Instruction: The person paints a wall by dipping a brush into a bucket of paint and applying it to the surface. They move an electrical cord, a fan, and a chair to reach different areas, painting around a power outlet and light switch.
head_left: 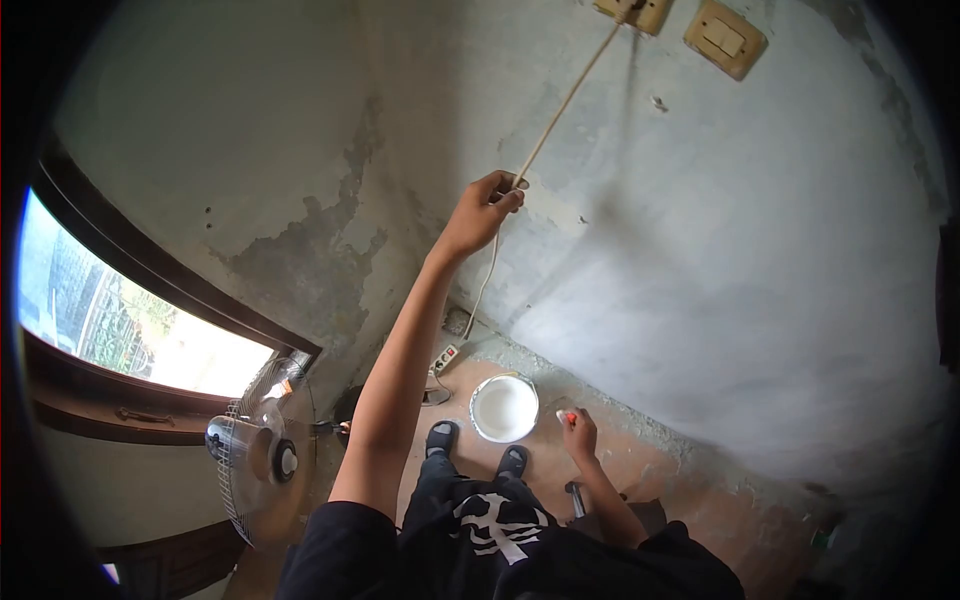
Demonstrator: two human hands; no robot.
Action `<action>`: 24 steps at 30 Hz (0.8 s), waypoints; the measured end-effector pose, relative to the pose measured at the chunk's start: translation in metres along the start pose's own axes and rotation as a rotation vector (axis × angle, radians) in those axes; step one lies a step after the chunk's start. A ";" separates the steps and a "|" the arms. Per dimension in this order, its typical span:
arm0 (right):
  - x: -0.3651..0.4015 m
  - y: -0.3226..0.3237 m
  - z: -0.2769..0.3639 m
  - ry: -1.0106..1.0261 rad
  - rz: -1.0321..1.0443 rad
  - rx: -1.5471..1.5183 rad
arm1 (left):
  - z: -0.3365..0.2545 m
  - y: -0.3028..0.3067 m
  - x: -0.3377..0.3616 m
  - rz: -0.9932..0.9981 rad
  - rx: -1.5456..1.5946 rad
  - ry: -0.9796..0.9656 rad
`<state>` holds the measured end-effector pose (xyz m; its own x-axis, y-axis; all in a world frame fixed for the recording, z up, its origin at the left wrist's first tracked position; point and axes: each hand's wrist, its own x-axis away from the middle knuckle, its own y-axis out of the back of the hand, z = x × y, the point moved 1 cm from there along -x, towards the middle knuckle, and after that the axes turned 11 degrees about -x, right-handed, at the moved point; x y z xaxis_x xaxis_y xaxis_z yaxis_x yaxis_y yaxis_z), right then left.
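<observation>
My left hand (478,215) is raised against the wall side, its fingers pinched on a pale electric cable (568,100). Above the hand the cable runs taut up to a yellowed wall socket (640,12); below, it hangs down toward a white power strip (445,358) on the floor. Down low, my right hand (579,437) is closed around a small tool with a red part (571,419) and a pale end; its kind is too small to tell. Beside that hand, a white bucket (476,420) stands on the floor, its inside whitish.
A standing fan (285,460) is at the left, below an open window (130,320) with a dark frame. A light switch (728,40) sits beside the socket. The wall (700,270) has patchy, flaking areas. My feet, in dark sandals (441,437), are near the bucket.
</observation>
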<state>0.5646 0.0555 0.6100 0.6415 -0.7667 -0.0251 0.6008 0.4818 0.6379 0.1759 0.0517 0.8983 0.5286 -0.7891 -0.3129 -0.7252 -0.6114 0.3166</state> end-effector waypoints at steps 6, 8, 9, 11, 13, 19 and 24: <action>0.122 0.051 -0.116 -0.288 -0.090 0.012 | 0.046 -0.039 -0.019 -0.130 -0.139 0.014; 0.162 0.069 -0.138 -0.350 -0.111 0.001 | 0.059 -0.051 -0.018 -0.162 -0.210 0.047; 0.177 0.076 -0.152 -0.370 -0.106 0.000 | 0.063 -0.056 -0.022 -0.188 -0.235 0.046; 0.201 0.086 -0.185 -0.445 -0.103 -0.132 | 0.064 -0.068 -0.021 -0.192 -0.210 0.074; 0.218 0.099 -0.186 -0.487 -0.117 -0.107 | 0.068 -0.084 -0.015 -0.207 -0.184 0.104; 0.231 0.118 -0.199 -0.545 -0.188 -0.014 | 0.091 -0.109 0.058 -0.336 -0.216 0.241; 0.219 0.116 -0.202 -0.547 -0.223 -0.071 | 0.140 -0.126 0.250 -0.210 -0.105 0.529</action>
<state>0.8710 0.0291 0.5226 0.1684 -0.9508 0.2602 0.7352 0.2970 0.6093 0.3377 -0.0598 0.6552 0.8249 -0.5558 0.1031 -0.5473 -0.7395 0.3919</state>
